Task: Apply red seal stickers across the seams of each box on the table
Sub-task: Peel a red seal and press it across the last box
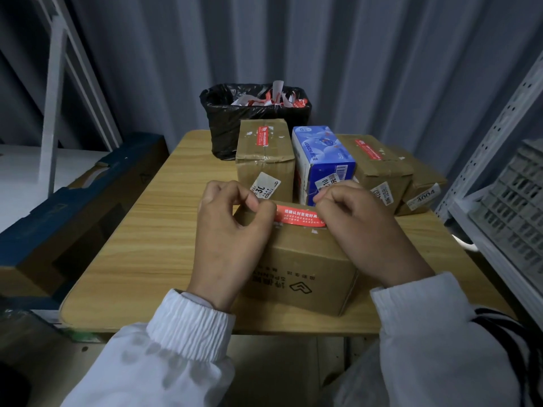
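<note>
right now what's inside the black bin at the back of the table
White paper strips with red bits poke above the rim of the black bin. Anything lower down is hidden by its opaque bag.

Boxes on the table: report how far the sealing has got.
Done: the back-left brown box and back-right brown box each carry a red seal on top. In hand: the left hand and right hand pinch the ends of a red seal sticker on top of the near box. Left: the blue box and the small far-right box show no seal from here.
</note>
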